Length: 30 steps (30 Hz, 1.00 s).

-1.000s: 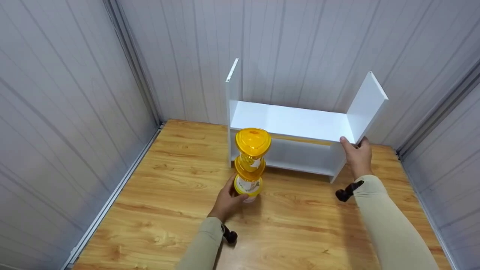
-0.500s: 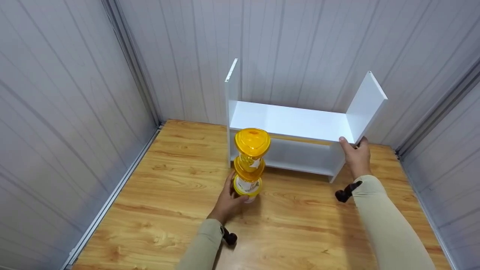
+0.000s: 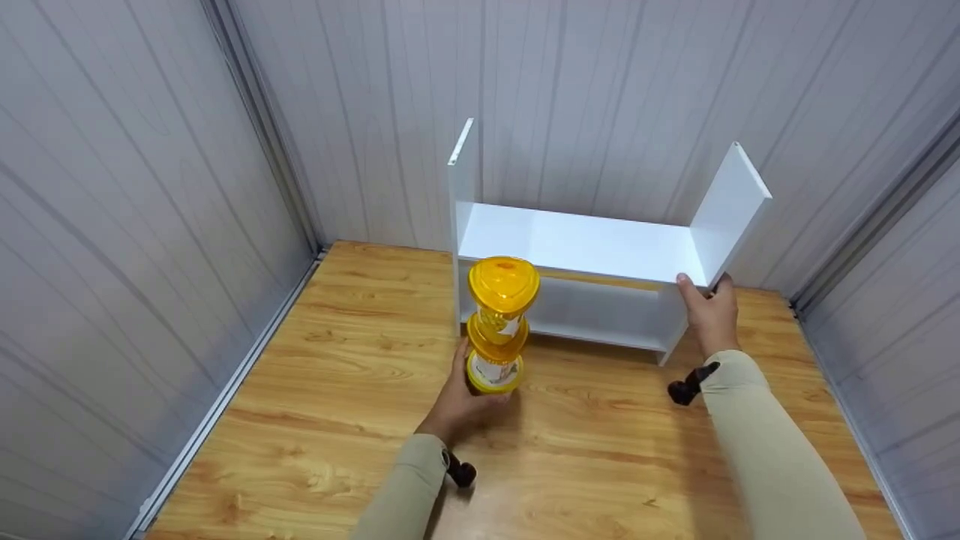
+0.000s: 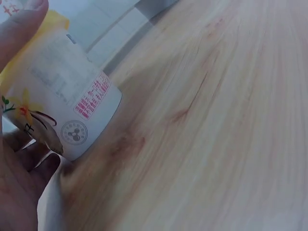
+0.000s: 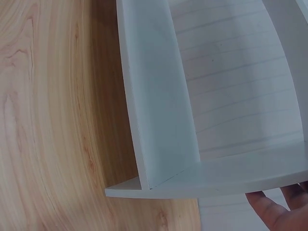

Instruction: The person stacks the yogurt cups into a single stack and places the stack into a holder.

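Observation:
A stack of yellow-lidded cups [image 3: 501, 324] stands on the wooden table [image 3: 330, 375], tilted a little. My left hand [image 3: 463, 401] grips the lowest cup, whose white printed wall [image 4: 67, 110] fills the left wrist view beside my fingers [image 4: 19, 19]. A white two-level shelf [image 3: 592, 247] stands against the back wall. My right hand [image 3: 709, 315] grips its right side panel, thumb on the front edge. In the right wrist view the shelf's panel [image 5: 154, 96] shows from below, with my fingertips [image 5: 279, 211] at its corner.
Grey ribbed walls [image 3: 112, 225] close in the table on the left, back and right. Bare wood lies in front of the shelf and to the left of the cups. A metal rail [image 3: 225, 397] runs along the table's left edge.
The cup stack has shifted slightly toward me and leftward with my left hand around it. My right hand stays on the shelf's side panel.

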Each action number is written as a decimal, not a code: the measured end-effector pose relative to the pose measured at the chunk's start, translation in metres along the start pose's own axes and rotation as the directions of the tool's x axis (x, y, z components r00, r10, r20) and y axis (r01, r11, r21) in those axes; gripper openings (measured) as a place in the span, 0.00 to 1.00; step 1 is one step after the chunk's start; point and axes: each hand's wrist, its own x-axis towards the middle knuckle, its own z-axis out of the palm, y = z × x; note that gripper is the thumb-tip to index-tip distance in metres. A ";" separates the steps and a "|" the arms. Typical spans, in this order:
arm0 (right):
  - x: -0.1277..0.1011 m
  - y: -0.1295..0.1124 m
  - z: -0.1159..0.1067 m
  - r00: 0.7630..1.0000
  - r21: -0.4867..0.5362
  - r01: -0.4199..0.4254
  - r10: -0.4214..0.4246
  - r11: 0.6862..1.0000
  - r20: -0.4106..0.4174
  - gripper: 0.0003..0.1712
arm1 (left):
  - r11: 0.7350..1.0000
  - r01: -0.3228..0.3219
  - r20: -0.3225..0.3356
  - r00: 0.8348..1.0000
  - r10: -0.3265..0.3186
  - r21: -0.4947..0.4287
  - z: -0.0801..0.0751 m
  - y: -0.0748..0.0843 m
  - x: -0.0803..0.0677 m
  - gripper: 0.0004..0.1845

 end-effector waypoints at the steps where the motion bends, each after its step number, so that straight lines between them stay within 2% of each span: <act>1: 0.000 0.000 0.000 1.000 0.000 -0.002 0.002 1.000 -0.001 0.57 | 1.000 0.000 0.005 1.000 0.000 -0.001 0.000 0.000 0.000 0.71; 7: 0.001 0.001 0.001 1.000 -0.011 0.000 0.000 1.000 -0.011 0.57 | 1.000 -0.014 0.019 1.000 0.014 -0.002 0.004 0.000 0.001 0.65; 15: 0.000 0.003 0.002 1.000 -0.015 0.017 -0.017 1.000 -0.023 0.57 | 1.000 0.006 0.010 1.000 -0.006 0.015 0.005 0.000 0.002 0.58; 25: -0.002 0.002 0.001 0.999 -0.006 0.045 -0.045 0.999 -0.012 0.55 | 0.999 -0.029 0.028 0.999 0.029 0.013 0.010 0.001 0.005 0.57; 30: -0.003 0.001 0.001 1.000 -0.009 0.022 -0.022 1.000 -0.010 0.56 | 1.000 -0.009 0.032 0.999 0.009 0.006 0.014 0.004 0.006 0.57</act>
